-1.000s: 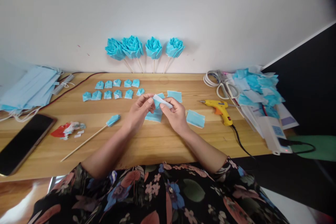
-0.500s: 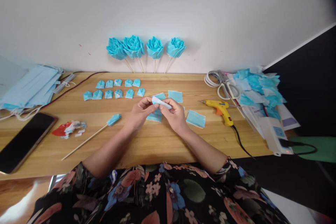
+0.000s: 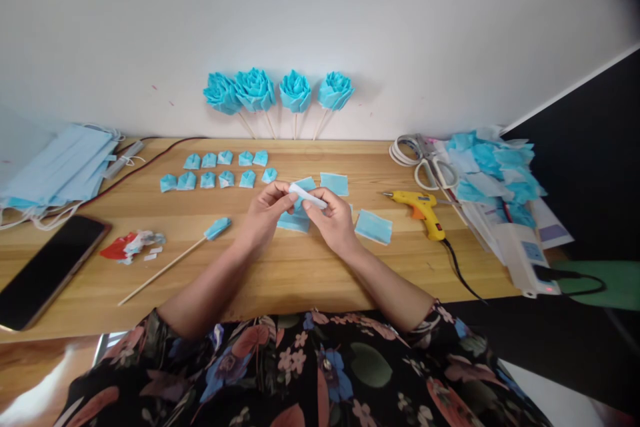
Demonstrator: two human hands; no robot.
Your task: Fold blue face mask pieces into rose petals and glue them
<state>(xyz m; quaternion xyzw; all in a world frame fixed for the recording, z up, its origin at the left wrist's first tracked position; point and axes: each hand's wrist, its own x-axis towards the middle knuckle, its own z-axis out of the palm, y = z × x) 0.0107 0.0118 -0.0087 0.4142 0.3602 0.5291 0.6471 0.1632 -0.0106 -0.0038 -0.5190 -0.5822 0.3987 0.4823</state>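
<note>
My left hand (image 3: 270, 210) and my right hand (image 3: 333, 217) are closed on the two ends of a small piece of mask fabric (image 3: 307, 196), held above the table. Its upper edge is folded over and shows as a white strip. Beneath and around my hands lie flat blue fabric rectangles, one (image 3: 334, 184) behind and another (image 3: 373, 227) to the right. Folded blue petals (image 3: 207, 180) stand in two rows at the back left. A wooden stick with a rolled blue bud (image 3: 218, 228) lies left of my left hand.
Several blue fabric roses (image 3: 295, 91) on sticks lean against the wall. A yellow glue gun (image 3: 420, 208), scissors (image 3: 431, 172), tape and fabric scraps (image 3: 493, 160) are on the right. Face masks (image 3: 57, 163), a phone (image 3: 53, 270) and a red scrap (image 3: 118, 248) lie left.
The white upper part of the held fabric has narrowed from a wider flap to a slim strip. Both hands keep their grip at nearly the same place.
</note>
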